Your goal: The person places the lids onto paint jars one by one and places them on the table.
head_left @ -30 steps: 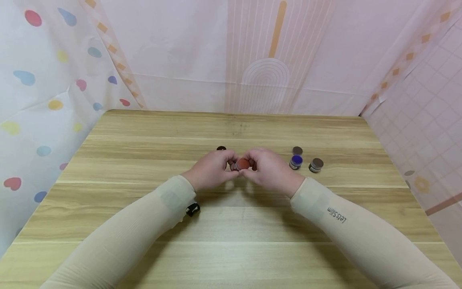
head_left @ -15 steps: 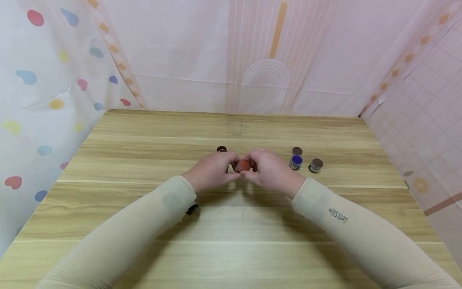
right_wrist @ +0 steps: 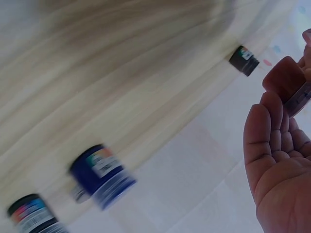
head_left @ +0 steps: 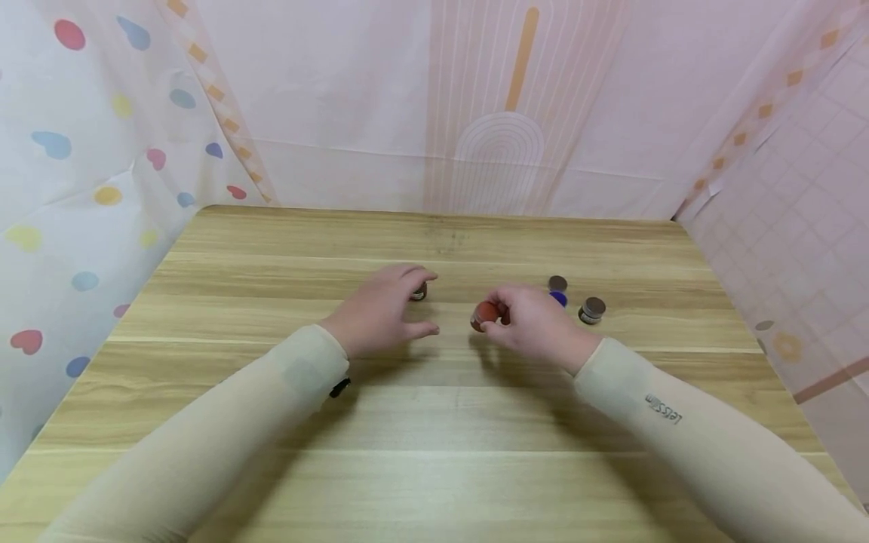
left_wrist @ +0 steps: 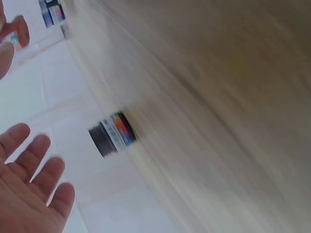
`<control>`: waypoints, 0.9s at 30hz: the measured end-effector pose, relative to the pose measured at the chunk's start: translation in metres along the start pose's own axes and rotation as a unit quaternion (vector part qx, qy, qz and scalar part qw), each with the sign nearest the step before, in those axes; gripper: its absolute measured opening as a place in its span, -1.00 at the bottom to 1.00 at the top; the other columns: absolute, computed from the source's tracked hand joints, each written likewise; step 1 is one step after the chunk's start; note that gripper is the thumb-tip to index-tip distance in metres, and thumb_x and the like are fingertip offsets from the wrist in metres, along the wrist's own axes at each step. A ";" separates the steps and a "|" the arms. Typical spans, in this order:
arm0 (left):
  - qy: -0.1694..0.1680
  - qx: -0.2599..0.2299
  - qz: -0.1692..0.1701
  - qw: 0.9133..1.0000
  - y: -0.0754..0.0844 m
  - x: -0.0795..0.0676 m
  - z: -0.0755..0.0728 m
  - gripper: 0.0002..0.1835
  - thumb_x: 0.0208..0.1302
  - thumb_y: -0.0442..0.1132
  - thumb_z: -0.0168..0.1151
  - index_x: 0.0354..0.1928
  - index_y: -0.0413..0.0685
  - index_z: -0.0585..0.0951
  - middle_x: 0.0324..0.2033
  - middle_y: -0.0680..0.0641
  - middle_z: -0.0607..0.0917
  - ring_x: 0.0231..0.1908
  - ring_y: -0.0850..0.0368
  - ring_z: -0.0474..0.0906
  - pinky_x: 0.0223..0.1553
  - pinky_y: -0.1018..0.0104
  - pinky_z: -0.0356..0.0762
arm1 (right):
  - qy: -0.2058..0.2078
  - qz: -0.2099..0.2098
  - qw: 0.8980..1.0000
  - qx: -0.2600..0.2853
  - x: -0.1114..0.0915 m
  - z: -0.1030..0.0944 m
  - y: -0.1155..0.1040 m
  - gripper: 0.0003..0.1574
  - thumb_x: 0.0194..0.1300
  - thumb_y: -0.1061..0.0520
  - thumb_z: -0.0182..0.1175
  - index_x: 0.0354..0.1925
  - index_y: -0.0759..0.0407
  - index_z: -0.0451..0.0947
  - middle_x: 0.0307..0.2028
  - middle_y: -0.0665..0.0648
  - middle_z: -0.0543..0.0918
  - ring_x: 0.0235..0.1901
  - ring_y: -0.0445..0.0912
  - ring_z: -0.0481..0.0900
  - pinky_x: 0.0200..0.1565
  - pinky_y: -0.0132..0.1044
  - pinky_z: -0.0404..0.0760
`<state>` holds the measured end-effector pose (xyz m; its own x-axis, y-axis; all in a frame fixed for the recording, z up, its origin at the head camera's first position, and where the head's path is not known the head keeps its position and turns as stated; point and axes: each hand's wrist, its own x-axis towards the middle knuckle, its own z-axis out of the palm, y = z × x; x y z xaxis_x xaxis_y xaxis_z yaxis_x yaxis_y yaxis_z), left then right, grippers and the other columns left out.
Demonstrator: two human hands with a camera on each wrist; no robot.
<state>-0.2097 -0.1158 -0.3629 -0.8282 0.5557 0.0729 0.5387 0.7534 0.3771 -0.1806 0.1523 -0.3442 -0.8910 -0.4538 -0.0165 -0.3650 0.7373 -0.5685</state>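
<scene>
My right hand pinches a small red jar above the middle of the table. In the right wrist view the jar is tilted, with a reddish-brown body. My left hand is spread, thumb and fingers apart, holding nothing. Beside its fingers a small dark jar stands on the table, partly hidden in the head view. The left wrist view shows that dark jar with a colourful label, apart from the left fingers.
Right of my right hand stand a blue jar, partly hidden by it, a brown-topped jar and another brown-topped one behind. Patterned cloth hangs behind the wooden table and along both sides.
Both hands were on the red jar. The left has let go and moved left, spreading its fingers near the dark jar. The right has carried the red jar slightly right.
</scene>
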 end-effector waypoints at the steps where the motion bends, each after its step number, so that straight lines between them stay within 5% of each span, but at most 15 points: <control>1: 0.005 0.011 -0.003 1.000 -0.003 0.000 -0.001 -0.10 0.25 0.22 0.49 0.51 -0.02 0.40 0.45 -0.07 0.48 0.49 -0.10 0.35 0.53 -0.07 0.27 | 0.004 -0.001 1.000 -0.004 -0.002 -0.001 0.003 -0.92 0.37 0.12 0.36 -0.22 0.07 0.63 -0.29 -0.01 0.72 -0.32 -0.16 0.61 -0.21 -0.27 0.62; 9: -0.011 0.040 -0.044 0.998 -0.025 -0.004 -0.006 0.09 0.19 0.34 0.46 0.62 0.00 0.23 0.65 -0.17 0.14 0.67 -0.27 -0.15 0.63 -0.25 -0.10 | 0.019 0.024 0.998 -0.052 -0.019 -0.008 0.021 -0.89 0.32 0.15 0.36 -0.32 0.03 0.59 -0.32 -0.02 0.65 -0.31 -0.12 0.56 -0.20 -0.24 0.56; 27: -0.031 0.046 -0.097 0.994 -0.051 -0.010 -0.016 0.16 0.21 0.38 0.42 0.65 -0.06 0.13 0.67 -0.28 -0.01 0.66 -0.39 -0.26 0.62 -0.32 -0.23 | 0.019 0.070 0.991 -0.112 -0.050 -0.020 0.060 -0.82 0.32 0.12 0.41 -0.35 0.09 0.58 -0.44 0.01 0.61 -0.41 -0.12 0.50 -0.28 -0.24 0.51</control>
<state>-0.2309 -0.1656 -0.3679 -0.9080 0.4159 -0.0499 0.3849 0.8754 0.2924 -0.1635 0.2292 -0.3613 -0.9452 -0.3229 -0.0492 -0.2838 0.8865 -0.3656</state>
